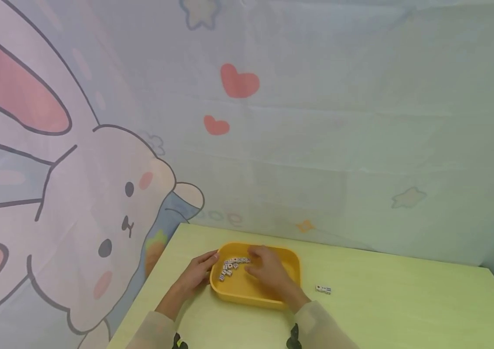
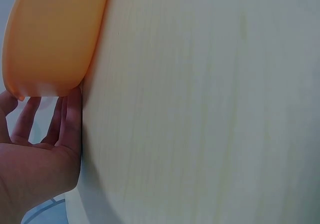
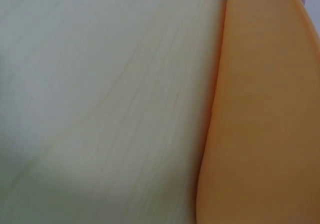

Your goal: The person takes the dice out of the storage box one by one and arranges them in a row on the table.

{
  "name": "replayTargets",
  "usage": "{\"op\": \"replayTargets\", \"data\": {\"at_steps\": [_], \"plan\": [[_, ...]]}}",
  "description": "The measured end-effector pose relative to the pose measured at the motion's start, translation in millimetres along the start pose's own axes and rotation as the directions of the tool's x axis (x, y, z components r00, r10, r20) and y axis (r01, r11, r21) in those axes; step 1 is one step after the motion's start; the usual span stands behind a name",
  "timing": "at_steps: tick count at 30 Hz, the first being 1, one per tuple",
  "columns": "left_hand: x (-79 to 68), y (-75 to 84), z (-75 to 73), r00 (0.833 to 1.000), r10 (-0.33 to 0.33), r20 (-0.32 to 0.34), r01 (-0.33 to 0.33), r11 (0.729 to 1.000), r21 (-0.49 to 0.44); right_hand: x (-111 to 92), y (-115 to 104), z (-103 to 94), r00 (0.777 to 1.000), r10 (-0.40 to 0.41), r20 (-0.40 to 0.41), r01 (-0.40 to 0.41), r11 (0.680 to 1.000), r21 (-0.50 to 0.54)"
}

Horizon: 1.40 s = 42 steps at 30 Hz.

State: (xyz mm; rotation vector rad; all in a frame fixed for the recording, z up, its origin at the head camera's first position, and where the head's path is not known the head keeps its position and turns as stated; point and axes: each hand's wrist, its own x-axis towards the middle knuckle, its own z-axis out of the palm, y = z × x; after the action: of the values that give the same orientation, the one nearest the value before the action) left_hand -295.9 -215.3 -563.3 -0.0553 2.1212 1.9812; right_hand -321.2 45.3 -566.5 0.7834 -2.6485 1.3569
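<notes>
A yellow plastic tray (image 1: 251, 301) sits on the table. My left hand (image 1: 196, 271) grips its left end, and in the left wrist view the thumb is at the rim with the other fingers against the end wall (image 2: 50, 78). Several white dice (image 1: 230, 266) with dark pips lie in the tray's left half, some lined up in a row. Over the tray, my right hand (image 1: 271, 269) reaches in from the right. Its thumb and forefinger are apart beside the right end of that row. The right wrist view shows only the tray's side (image 3: 265, 103), not that hand's fingertips.
A few more dice (image 1: 323, 289) lie close together on the pale wooden table (image 1: 404, 300), right of the tray. Behind the table hangs a cloth backdrop (image 1: 316, 145) with hearts, stars and a large cartoon rabbit at the left.
</notes>
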Motion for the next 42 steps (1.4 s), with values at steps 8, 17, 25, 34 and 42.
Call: {"op": "replayTargets", "data": {"at_steps": [8, 17, 25, 34, 42], "plan": [[-0.8, -0.9, 0.7, 1.0, 0.008, -0.01, -0.008, 1.0, -0.001, -2.2, 2.1, 3.3, 0.995, -0.071, 0.076, 0.084, 0.979, -0.184], [0.5, -4.0, -1.6, 1.0, 0.011, -0.007, -0.011, 1.0, 0.012, -1.6, 4.5, 9.4, 0.993, -0.062, 0.103, 0.088, 0.961, -0.262], [1.0, -3.6, -0.4, 1.0, 0.012, -0.009, -0.012, 1.0, 0.01, -3.2, 6.0, 9.2, 0.992, -0.057, 0.112, 0.083, 0.967, -0.243], [0.3, -3.8, -4.2, 1.0, 0.016, -0.02, -0.016, 1.0, -0.001, 1.2, -1.1, 11.0, 0.988, -0.032, 0.154, 0.073, 0.961, -0.266], [3.9, -3.2, -5.4, 1.0, 0.016, -0.003, -0.016, 1.0, 0.019, 4.8, -6.0, 2.3, 0.967, -0.053, 0.248, 0.139, 0.929, -0.343]]}}
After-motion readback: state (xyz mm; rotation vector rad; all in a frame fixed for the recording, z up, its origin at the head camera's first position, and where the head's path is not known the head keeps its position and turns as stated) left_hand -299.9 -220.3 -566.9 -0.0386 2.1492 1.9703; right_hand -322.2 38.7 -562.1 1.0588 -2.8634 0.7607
